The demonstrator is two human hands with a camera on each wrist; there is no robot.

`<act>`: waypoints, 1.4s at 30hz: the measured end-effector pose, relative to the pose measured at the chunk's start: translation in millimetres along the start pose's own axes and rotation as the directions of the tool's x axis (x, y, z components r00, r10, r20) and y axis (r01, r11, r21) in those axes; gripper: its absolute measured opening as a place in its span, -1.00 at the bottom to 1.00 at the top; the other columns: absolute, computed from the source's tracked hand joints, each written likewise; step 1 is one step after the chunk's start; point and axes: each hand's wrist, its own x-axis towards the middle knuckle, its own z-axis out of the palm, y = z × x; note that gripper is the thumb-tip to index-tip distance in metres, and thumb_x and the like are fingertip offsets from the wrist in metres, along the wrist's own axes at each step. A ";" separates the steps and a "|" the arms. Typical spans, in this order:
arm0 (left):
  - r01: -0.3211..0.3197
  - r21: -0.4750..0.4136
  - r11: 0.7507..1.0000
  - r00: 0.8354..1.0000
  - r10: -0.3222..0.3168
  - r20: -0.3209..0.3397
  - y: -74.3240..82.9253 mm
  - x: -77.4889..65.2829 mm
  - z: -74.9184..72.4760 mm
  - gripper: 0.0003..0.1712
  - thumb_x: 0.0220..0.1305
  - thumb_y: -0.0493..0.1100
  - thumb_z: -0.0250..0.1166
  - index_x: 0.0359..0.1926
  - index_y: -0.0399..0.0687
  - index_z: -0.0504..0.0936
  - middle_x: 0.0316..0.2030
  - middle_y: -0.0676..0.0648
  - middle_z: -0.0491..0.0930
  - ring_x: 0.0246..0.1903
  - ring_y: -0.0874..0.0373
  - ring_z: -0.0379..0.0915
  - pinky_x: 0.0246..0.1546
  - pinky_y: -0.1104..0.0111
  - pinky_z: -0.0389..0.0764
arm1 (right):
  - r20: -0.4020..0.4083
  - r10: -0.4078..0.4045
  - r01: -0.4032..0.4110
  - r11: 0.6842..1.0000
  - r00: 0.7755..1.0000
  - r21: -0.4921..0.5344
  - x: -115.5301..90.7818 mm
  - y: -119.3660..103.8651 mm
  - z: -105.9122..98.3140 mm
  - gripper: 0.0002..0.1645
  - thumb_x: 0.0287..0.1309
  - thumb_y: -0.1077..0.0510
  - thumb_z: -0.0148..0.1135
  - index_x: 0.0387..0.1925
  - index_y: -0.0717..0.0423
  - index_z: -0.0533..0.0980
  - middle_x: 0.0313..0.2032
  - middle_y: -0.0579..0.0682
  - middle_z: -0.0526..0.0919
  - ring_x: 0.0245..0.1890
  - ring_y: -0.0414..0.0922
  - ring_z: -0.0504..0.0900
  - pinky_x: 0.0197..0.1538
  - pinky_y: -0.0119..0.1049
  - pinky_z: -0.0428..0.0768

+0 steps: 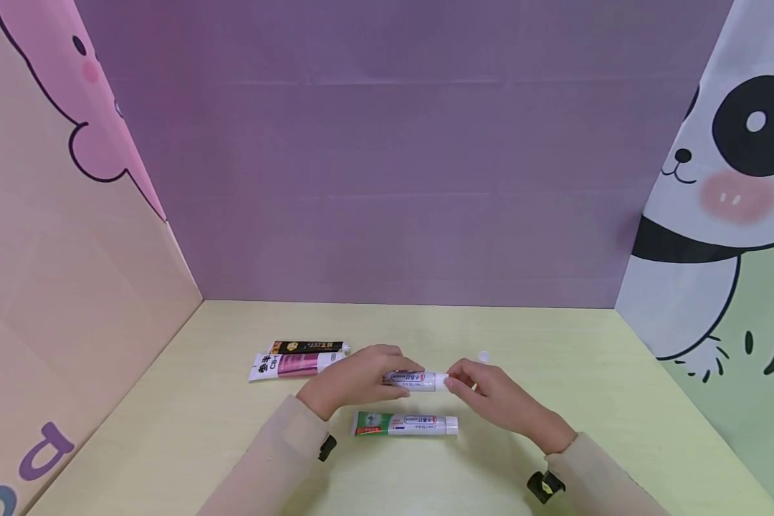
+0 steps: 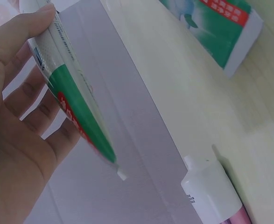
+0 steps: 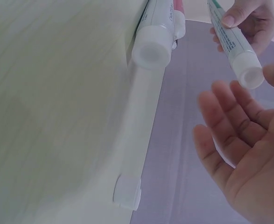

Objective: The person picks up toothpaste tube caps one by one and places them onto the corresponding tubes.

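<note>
My left hand (image 1: pixel 357 376) grips a toothpaste tube (image 1: pixel 409 380) around its middle, thumb on the near side. The left wrist view shows this tube's white, green and red body, with its flat tail pointing away from the fingers. At the tube's other end, my right hand (image 1: pixel 506 401) pinches the white cap (image 3: pixel 249 77) between thumb and fingertips; its other fingers spread loosely in the right wrist view. A second green and white toothpaste tube (image 1: pixel 406 424) lies on the table in front of the hands, its white cap (image 3: pixel 151 51) toward the right.
Beyond the left hand, a pink and white tube (image 1: pixel 297 365) and a black tube (image 1: pixel 308 347) lie side by side on the table (image 1: pixel 232 430). A small white cap (image 1: pixel 484 356) rests behind the right hand. Purple panel (image 1: pixel 413 179) closes off the back; printed panels stand at both sides.
</note>
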 end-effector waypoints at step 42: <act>0.006 -0.019 1.000 1.000 -0.006 0.006 1.6 1.5 -1.0 -0.57 0.29 -0.06 0.42 0.17 -0.01 0.68 -0.15 0.09 0.62 -0.24 0.30 0.45 -0.11 0.47 0.55 | -0.104 -0.261 0.248 0.961 0.960 -0.122 0.7 -1.2 4.3 -0.57 0.11 0.34 0.45 -0.06 0.03 0.45 -0.11 -0.15 0.50 -0.21 -0.08 0.58 -0.20 -0.22 0.64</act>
